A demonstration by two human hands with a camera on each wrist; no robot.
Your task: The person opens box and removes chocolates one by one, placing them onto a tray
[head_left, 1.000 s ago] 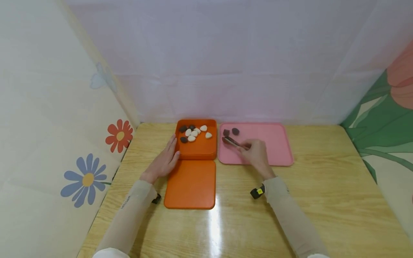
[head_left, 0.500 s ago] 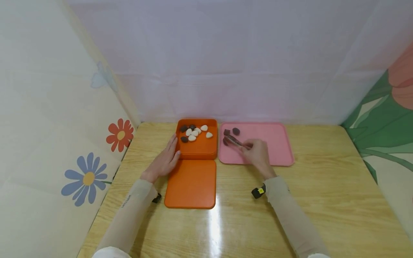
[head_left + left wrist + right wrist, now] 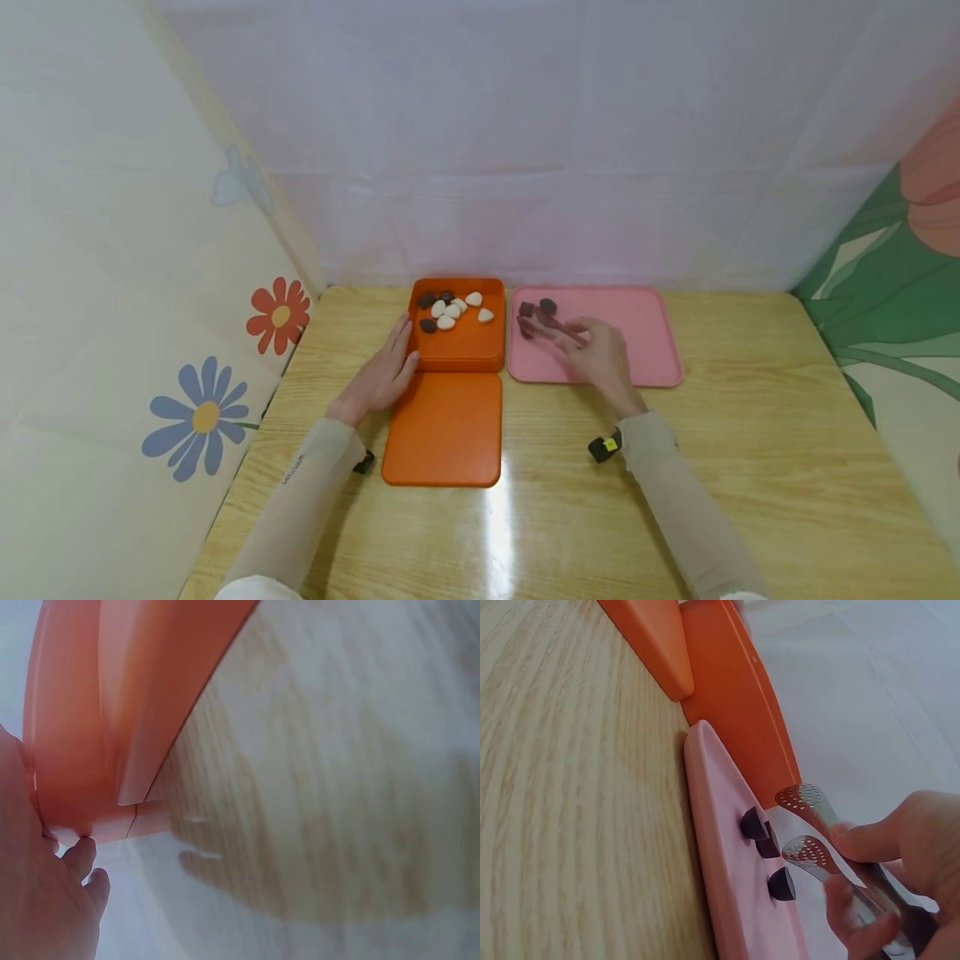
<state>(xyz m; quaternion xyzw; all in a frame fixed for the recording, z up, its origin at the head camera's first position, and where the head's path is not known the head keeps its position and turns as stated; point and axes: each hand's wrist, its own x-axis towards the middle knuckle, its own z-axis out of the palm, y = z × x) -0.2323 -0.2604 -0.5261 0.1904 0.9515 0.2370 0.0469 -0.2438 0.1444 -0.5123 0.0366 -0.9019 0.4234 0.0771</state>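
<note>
My left hand (image 3: 382,375) lies along the left wall of an orange box (image 3: 480,343), fingers straight and touching its side. In the right hand (image 3: 600,358) are metal tongs (image 3: 808,855) with perforated ends, gripped between thumb and fingers. The tongs' two arms stand apart, with nothing seen between them in the right wrist view. They are over the left part of a pink tray (image 3: 637,333). Three dark pieces, stone-like or chocolate-like, sit there: a squarish one (image 3: 527,308), a rounded one (image 3: 548,306), and another (image 3: 754,823) partly covered by the tongs in the head view.
Inside the box lie several white pebble-like pieces (image 3: 446,322) and three dark ones (image 3: 428,325). A flat orange lid (image 3: 446,433) lies in front of the box. Wooden tabletop (image 3: 750,433) extends right and forward. A pale cloth wall (image 3: 487,167) stands behind.
The right hand and tongs have shifted slightly right, and the tongs now look blurred, their arms spread over the dark pieces. The left hand stays against the box.
</note>
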